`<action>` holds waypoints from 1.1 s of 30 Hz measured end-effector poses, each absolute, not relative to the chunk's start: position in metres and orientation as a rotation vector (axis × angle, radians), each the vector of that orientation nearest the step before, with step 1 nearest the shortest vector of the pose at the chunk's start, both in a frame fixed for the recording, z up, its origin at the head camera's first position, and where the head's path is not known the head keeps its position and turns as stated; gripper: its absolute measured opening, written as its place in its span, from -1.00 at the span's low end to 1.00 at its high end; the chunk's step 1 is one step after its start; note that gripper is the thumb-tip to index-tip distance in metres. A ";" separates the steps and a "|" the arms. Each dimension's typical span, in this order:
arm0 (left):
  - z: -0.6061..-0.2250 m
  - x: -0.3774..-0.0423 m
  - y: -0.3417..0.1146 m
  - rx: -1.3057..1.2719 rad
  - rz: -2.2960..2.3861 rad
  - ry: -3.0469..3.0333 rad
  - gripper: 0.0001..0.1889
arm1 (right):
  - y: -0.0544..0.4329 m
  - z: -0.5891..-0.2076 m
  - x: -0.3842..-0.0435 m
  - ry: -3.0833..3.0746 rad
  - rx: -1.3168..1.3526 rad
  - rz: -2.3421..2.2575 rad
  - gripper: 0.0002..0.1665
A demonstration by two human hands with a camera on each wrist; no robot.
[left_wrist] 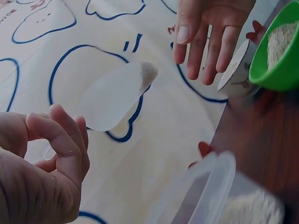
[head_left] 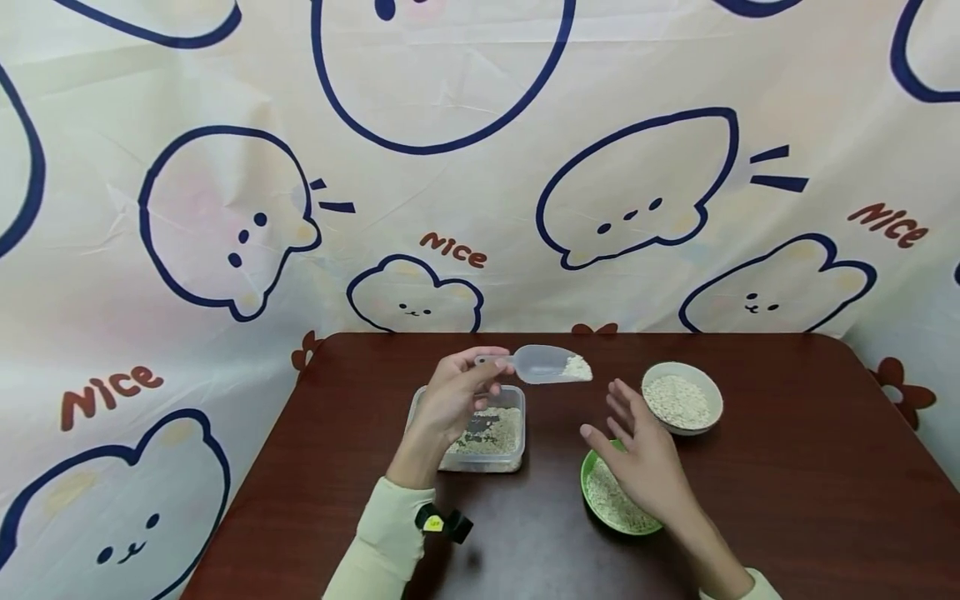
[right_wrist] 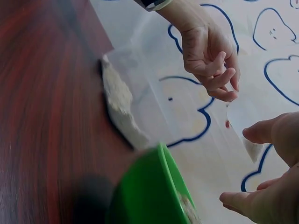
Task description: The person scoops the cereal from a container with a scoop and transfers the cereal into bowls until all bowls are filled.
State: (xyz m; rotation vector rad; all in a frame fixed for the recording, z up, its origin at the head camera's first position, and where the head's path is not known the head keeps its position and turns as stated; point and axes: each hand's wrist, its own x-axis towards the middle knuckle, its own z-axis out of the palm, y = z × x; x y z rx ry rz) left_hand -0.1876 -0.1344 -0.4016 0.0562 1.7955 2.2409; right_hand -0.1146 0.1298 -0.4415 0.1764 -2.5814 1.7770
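A translucent plastic scoop (head_left: 542,364) with a little pale flaky grain at its tip is held level in the air. My left hand (head_left: 452,396) pinches its handle above a clear rectangular container (head_left: 517,462). Oat-like flakes lie in that container. My right hand (head_left: 648,462) hangs over the green bowl (head_left: 592,500), fingers spread and holding nothing, near the scoop's tip. Flakes also fill part of the green bowl. In the left wrist view the scoop (left_wrist: 112,98) points toward the right hand's (left_wrist: 210,37) extended fingers.
Beyond the right hand, a white bowl (head_left: 708,423) of pale flakes stands on the dark brown table (head_left: 810,475). A cartoon-printed cloth (head_left: 510,208) hangs right behind the table's back edge and along its sides.
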 end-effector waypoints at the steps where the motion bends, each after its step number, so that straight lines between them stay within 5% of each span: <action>1: -0.402 -0.190 -0.128 0.064 2.238 1.791 -0.71 | 0.135 -0.441 -0.115 -2.582 0.164 1.770 0.04; 33: -0.399 -0.221 0.022 0.237 1.754 2.283 -0.89 | 0.245 -0.465 -0.125 -2.790 -0.203 1.357 0.29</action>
